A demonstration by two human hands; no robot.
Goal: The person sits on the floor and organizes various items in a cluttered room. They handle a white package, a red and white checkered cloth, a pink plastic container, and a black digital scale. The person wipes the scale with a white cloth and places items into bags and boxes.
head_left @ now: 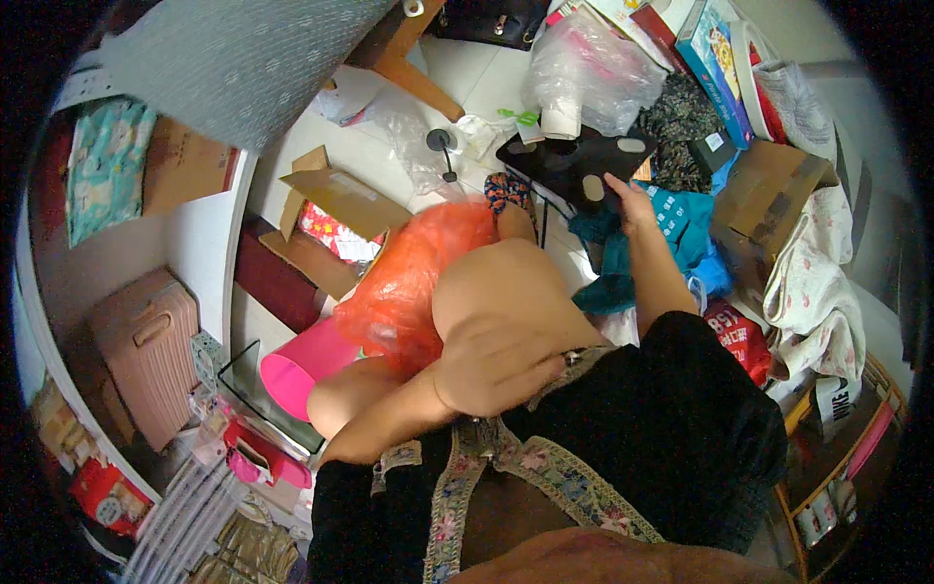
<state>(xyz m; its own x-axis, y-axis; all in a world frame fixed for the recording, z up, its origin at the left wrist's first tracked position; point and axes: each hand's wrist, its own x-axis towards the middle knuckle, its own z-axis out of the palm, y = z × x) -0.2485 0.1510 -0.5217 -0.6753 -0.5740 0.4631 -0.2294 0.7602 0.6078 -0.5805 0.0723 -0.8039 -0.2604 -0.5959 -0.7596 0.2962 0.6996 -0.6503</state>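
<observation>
A cluttered room with a pale tiled floor (486,83) spreads below, crowded with bags, boxes and cloth. The right hand (628,202) reaches forward to a flat black board with pale oval pads (574,161), its fingers resting on the board's near right edge; whether the grip closes around that edge or only presses on it is hard to tell from this angle. The board lies roughly level above the floor, its long axis running left to right across the view, and two pale ovals show on its top, with a white roll (560,119) standing at its far edge. The left hand (491,360) lies with loosely curled fingers on the person's own bare knee, grasping nothing, just beside one crumpled orange plastic bag (413,277). Left of the bag sits one open brown cardboard box (336,209) and one bright pink cylindrical bin (302,370) lying on its side, mouth toward the lower left. One pink hard-shell suitcase (146,350) stands at the far left. Teal cloth (671,219) is heaped under the right forearm.
</observation>
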